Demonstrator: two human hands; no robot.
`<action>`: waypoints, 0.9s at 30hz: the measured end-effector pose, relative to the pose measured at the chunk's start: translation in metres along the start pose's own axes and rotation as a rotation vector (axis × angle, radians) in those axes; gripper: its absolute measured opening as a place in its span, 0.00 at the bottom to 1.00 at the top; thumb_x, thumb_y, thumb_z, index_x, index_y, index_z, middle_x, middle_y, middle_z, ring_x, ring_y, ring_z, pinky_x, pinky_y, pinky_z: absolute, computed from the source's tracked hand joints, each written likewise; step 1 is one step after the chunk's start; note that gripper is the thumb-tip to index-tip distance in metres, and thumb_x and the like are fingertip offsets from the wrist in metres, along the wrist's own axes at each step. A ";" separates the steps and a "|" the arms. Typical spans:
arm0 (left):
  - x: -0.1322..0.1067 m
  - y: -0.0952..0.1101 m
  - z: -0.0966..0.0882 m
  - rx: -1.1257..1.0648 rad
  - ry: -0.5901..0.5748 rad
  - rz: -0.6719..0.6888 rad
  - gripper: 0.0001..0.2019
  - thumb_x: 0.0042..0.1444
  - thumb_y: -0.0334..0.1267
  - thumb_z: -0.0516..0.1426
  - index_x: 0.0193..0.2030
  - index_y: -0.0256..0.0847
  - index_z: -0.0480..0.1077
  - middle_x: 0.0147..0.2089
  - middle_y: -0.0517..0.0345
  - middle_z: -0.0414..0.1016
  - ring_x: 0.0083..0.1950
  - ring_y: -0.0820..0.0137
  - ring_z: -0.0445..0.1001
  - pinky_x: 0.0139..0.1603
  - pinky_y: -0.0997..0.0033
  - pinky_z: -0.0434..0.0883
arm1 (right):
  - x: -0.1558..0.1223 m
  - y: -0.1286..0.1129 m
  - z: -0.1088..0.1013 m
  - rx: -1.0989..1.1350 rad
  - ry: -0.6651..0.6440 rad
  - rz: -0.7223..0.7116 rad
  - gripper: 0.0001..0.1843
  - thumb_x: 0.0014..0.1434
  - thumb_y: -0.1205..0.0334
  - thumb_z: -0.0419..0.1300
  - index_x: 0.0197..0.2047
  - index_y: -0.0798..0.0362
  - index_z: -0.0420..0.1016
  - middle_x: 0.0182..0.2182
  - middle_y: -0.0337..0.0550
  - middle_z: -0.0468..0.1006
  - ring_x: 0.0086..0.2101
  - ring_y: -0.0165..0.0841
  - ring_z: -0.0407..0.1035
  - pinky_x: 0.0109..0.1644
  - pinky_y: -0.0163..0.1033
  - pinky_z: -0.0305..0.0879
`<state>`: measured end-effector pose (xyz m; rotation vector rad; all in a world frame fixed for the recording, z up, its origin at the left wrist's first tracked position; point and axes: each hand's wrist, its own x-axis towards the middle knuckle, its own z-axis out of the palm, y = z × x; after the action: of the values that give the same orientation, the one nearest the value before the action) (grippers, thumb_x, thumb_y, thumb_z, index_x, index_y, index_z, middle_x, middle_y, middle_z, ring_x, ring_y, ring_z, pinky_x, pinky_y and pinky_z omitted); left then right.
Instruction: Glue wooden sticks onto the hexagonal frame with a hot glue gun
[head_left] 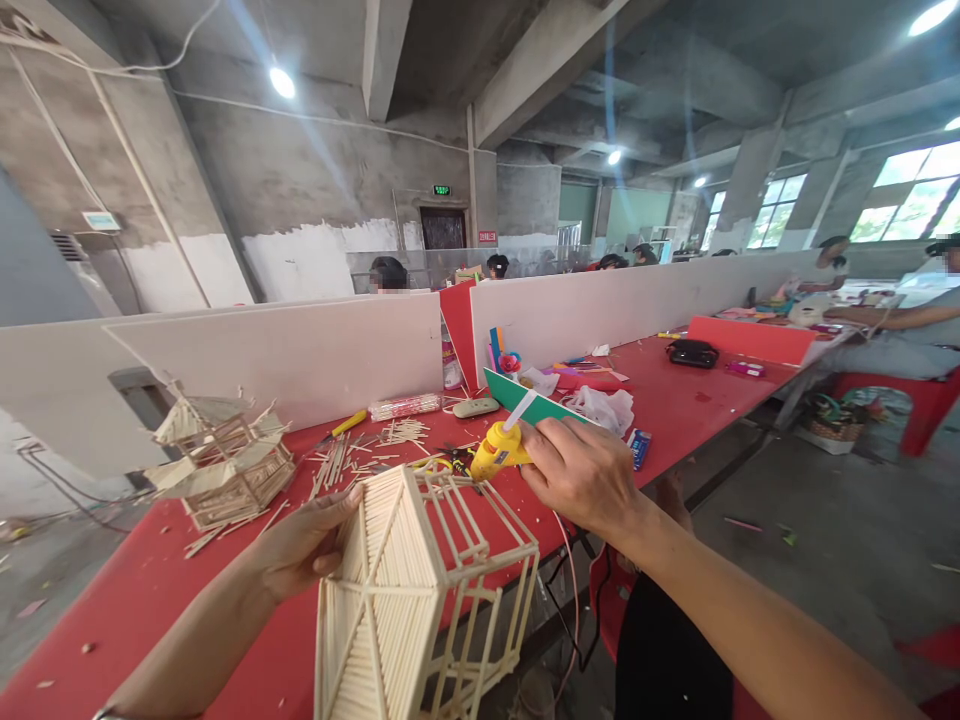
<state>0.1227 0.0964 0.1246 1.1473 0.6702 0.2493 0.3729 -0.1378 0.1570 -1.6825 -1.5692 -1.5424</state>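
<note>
My left hand [319, 545] grips the left edge of a house-like model [397, 600] built from thin wooden sticks, tilted on its side. One part is closed with tightly laid sticks; the right part is an open frame. In my right hand [581, 470] is a yellow hot glue gun [495, 450], a pale glue stick jutting from its back. Its nozzle points down close to the upper bars of the frame; whether they touch I cannot tell. Loose wooden sticks [337, 465] lie on the red table behind the model.
A pagoda-like stick model [225, 455] stands at the left of the red table [202, 590]. Behind lie a yellow-handled tool [349, 422], a pack of sticks [405, 407] and pliers [457, 460]. A white partition [600, 310] runs along the back. Other people sit farther off.
</note>
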 end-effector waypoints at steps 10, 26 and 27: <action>-0.003 -0.001 0.001 -0.043 0.025 -0.018 0.19 0.36 0.42 0.74 0.27 0.32 0.73 0.21 0.56 0.74 0.14 0.82 0.62 0.08 0.86 0.56 | -0.011 0.010 0.003 -0.027 -0.011 0.042 0.08 0.57 0.66 0.57 0.41 0.52 0.75 0.27 0.36 0.70 0.28 0.30 0.59 0.32 0.40 0.48; -0.003 -0.002 -0.002 -0.069 0.020 -0.011 0.19 0.37 0.42 0.74 0.29 0.32 0.74 0.22 0.56 0.74 0.15 0.81 0.62 0.08 0.85 0.57 | -0.017 0.007 0.006 -0.011 -0.063 0.072 0.09 0.57 0.64 0.56 0.41 0.52 0.74 0.29 0.37 0.71 0.30 0.31 0.60 0.33 0.41 0.48; -0.002 -0.002 -0.002 -0.067 0.019 -0.009 0.19 0.38 0.42 0.73 0.29 0.32 0.74 0.23 0.56 0.74 0.15 0.81 0.62 0.08 0.85 0.57 | -0.017 0.007 0.007 -0.012 -0.071 0.070 0.09 0.58 0.64 0.56 0.41 0.52 0.74 0.28 0.37 0.71 0.30 0.31 0.60 0.32 0.41 0.48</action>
<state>0.1191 0.0961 0.1230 1.0784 0.6786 0.2736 0.3857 -0.1424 0.1426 -1.7971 -1.5214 -1.4751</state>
